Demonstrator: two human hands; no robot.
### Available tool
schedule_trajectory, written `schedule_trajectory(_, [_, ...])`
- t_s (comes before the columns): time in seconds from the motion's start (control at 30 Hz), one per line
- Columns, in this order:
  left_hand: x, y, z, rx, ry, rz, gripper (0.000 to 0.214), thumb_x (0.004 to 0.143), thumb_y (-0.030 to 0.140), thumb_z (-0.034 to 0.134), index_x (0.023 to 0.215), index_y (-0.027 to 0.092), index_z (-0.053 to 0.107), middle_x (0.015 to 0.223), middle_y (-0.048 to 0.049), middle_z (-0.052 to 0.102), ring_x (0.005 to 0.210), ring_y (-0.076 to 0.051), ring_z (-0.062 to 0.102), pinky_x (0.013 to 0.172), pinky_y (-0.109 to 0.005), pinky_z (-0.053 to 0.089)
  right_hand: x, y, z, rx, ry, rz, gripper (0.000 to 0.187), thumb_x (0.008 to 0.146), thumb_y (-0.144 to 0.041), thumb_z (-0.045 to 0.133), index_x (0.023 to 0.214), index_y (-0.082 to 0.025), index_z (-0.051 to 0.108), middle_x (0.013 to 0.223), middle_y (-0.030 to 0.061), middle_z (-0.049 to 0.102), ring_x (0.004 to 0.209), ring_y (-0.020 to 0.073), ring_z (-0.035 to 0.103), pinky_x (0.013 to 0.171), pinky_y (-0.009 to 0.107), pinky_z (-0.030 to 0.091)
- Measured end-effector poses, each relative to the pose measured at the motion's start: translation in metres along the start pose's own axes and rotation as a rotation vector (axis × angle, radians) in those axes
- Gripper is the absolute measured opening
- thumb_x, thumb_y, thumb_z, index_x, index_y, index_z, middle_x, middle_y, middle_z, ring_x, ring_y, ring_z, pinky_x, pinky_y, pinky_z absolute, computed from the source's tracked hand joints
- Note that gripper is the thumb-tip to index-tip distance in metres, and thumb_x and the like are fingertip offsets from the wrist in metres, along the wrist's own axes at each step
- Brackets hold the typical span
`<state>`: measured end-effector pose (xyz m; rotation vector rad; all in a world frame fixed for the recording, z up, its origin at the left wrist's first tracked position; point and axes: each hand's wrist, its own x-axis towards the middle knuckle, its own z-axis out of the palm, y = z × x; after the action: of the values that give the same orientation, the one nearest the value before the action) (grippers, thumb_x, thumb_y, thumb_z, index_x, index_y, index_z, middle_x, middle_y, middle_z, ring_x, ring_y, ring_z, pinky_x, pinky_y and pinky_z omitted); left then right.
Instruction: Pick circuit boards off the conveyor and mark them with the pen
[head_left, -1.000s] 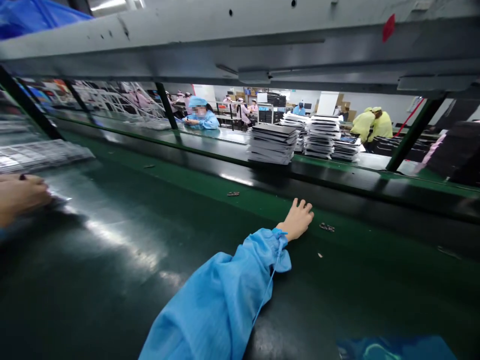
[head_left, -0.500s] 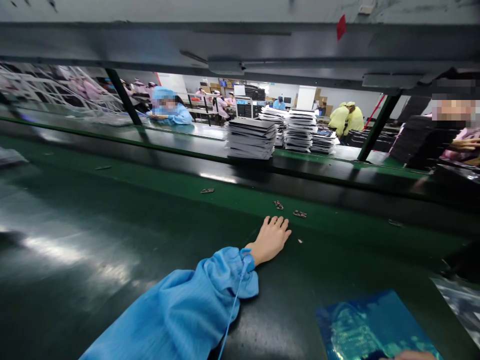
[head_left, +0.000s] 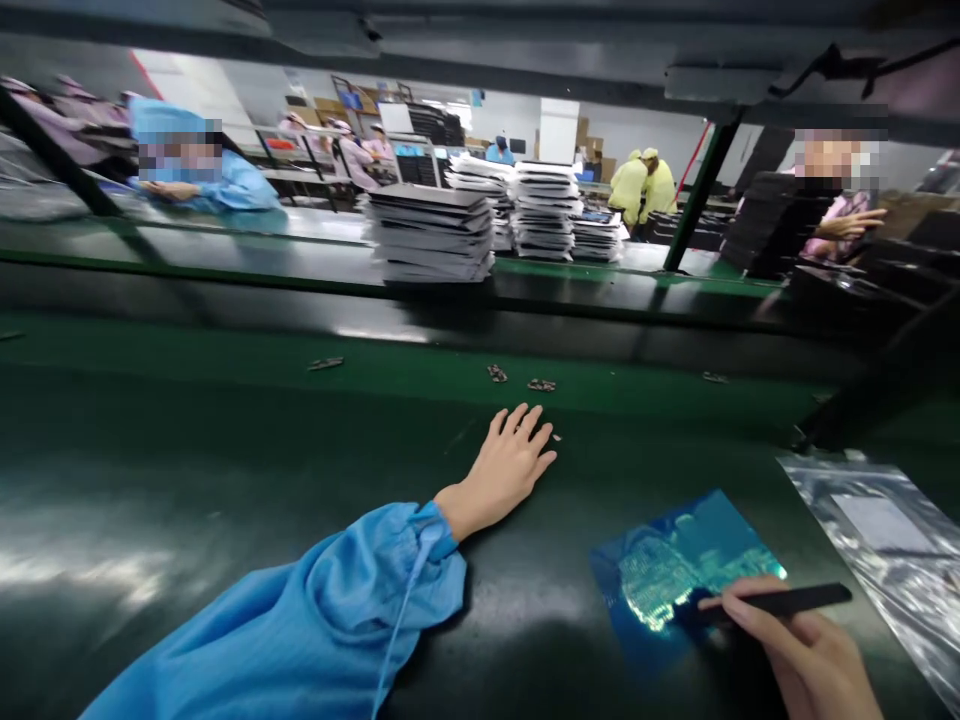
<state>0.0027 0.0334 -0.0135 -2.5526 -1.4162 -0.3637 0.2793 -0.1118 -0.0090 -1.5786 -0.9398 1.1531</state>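
My left hand [head_left: 501, 465] is open, its fingers spread over the dark green tabletop. A small pale scrap [head_left: 556, 437] lies beside its fingertips, and two small dark part clusters [head_left: 541, 385] sit just beyond them. My right hand [head_left: 817, 640], at the lower right, is closed around slim black tweezers [head_left: 806, 599]. Their front end points left over a shiny blue sheet [head_left: 682, 560] with many tiny marks on it. Whether the tips grip anything is too small to tell.
Clear plastic bags [head_left: 892, 560] lie at the right. More small dark parts [head_left: 326, 364] are scattered along a green strip [head_left: 405, 385]. Stacks of flat sheets [head_left: 431, 235] stand on the raised ledge behind. A dark post [head_left: 701, 195] rises there, and co-workers [head_left: 202, 180] sit beyond.
The view has shifted right and down. My right hand with the tweezers and the whole blue sheet have come into view. My left hand's fingers are spread wider.
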Motion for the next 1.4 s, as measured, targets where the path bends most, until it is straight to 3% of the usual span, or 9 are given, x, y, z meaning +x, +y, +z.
schedule_trajectory(0.17, [-0.012, 0.029, -0.014, -0.088, 0.027, 0.188, 0.035, 0.094, 0.031, 0.041, 0.119, 0.012, 0.056, 0.133, -0.0154, 0.042, 0.126, -0.034, 0.034, 0.101, -0.052, 0.031, -0.008, -0.013, 0.010, 0.096, 0.087, 0.027, 0.035, 0.054, -0.045, 0.080, 0.066, -0.014, 0.070, 0.075, 0.0078, 0.066, 0.082, 0.0231, 0.058, 0.073, 0.025, 0.046])
schedule_trajectory(0.33, [-0.032, 0.058, -0.030, -0.223, 0.108, 0.400, 0.033, 0.096, 0.028, 0.035, 0.113, 0.011, 0.058, 0.131, -0.0160, 0.045, 0.125, -0.034, 0.035, 0.099, -0.054, 0.033, -0.010, -0.015, 0.013, 0.139, 0.110, 0.032, 0.033, 0.056, -0.041, 0.081, 0.069, -0.014, 0.069, 0.076, 0.0071, 0.066, 0.080, 0.0205, 0.057, 0.071, 0.023, 0.045])
schedule_trajectory(0.47, [-0.050, 0.072, -0.042, -0.288, 0.108, 0.479, 0.029, 0.095, 0.026, 0.039, 0.110, 0.012, 0.059, 0.127, -0.0141, 0.049, 0.123, -0.032, 0.039, 0.101, -0.054, 0.033, -0.010, -0.017, 0.014, 0.166, 0.136, 0.050, 0.033, 0.053, -0.040, 0.083, 0.069, -0.014, 0.070, 0.075, 0.0068, 0.066, 0.079, 0.0202, 0.059, 0.072, 0.022, 0.046])
schedule_trajectory(0.7, [-0.073, 0.077, -0.047, -0.263, 0.075, 0.521, 0.028, 0.093, 0.025, 0.042, 0.112, 0.013, 0.059, 0.117, -0.0132, 0.057, 0.110, -0.028, 0.053, 0.096, -0.048, 0.042, -0.011, -0.018, 0.014, 0.260, 0.182, 0.036, 0.029, 0.054, -0.037, 0.083, 0.069, -0.016, 0.070, 0.076, 0.0052, 0.066, 0.079, 0.0189, 0.060, 0.070, 0.019, 0.048])
schedule_trajectory(0.93, [-0.073, 0.074, -0.049, -0.227, 0.089, 0.581, 0.035, 0.096, 0.020, 0.030, 0.114, 0.010, 0.058, 0.119, -0.0155, 0.056, 0.113, -0.027, 0.052, 0.089, -0.040, 0.049, -0.010, -0.021, 0.021, 0.232, 0.160, -0.032, 0.021, 0.061, -0.034, 0.079, 0.067, -0.018, 0.069, 0.070, 0.0025, 0.065, 0.073, 0.0168, 0.059, 0.069, 0.023, 0.046])
schedule_trajectory(1.1, [-0.075, 0.074, -0.033, -0.240, 0.173, 0.580, 0.036, 0.098, 0.023, 0.028, 0.115, 0.016, 0.059, 0.121, -0.0113, 0.056, 0.110, -0.025, 0.055, 0.085, -0.038, 0.049, -0.019, -0.018, 0.028, 0.134, 0.152, -0.114, 0.015, 0.067, -0.031, 0.076, 0.069, -0.018, 0.069, 0.071, 0.0023, 0.065, 0.073, 0.0185, 0.060, 0.068, 0.027, 0.047])
schedule_trajectory(1.2, [-0.080, 0.075, -0.019, -0.292, 0.196, 0.525, 0.036, 0.098, 0.025, 0.028, 0.119, 0.020, 0.057, 0.129, -0.0085, 0.050, 0.119, -0.025, 0.047, 0.098, -0.042, 0.039, -0.032, -0.020, 0.035, -0.036, 0.021, -0.342, 0.006, 0.075, -0.022, 0.069, 0.076, -0.016, 0.069, 0.074, 0.0044, 0.067, 0.072, 0.0181, 0.062, 0.065, 0.027, 0.049])
schedule_trajectory(1.3, [-0.082, 0.073, -0.011, -0.333, 0.205, 0.519, 0.034, 0.097, 0.023, 0.030, 0.120, 0.020, 0.055, 0.132, -0.0084, 0.047, 0.122, -0.024, 0.044, 0.105, -0.044, 0.030, -0.041, -0.021, 0.044, -0.277, -0.108, -0.823, 0.010, 0.083, -0.014, 0.056, 0.084, -0.010, 0.065, 0.071, 0.0081, 0.066, 0.068, 0.0177, 0.062, 0.064, 0.028, 0.052])
schedule_trajectory(1.4, [-0.080, 0.069, -0.010, -0.320, 0.179, 0.565, 0.034, 0.096, 0.024, 0.034, 0.123, 0.020, 0.053, 0.133, -0.0081, 0.046, 0.122, -0.024, 0.044, 0.108, -0.045, 0.026, -0.043, -0.019, 0.051, -0.512, -0.099, -1.191, 0.016, 0.088, -0.010, 0.047, 0.078, -0.008, 0.060, 0.066, 0.0101, 0.066, 0.062, 0.0170, 0.061, 0.064, 0.029, 0.053])
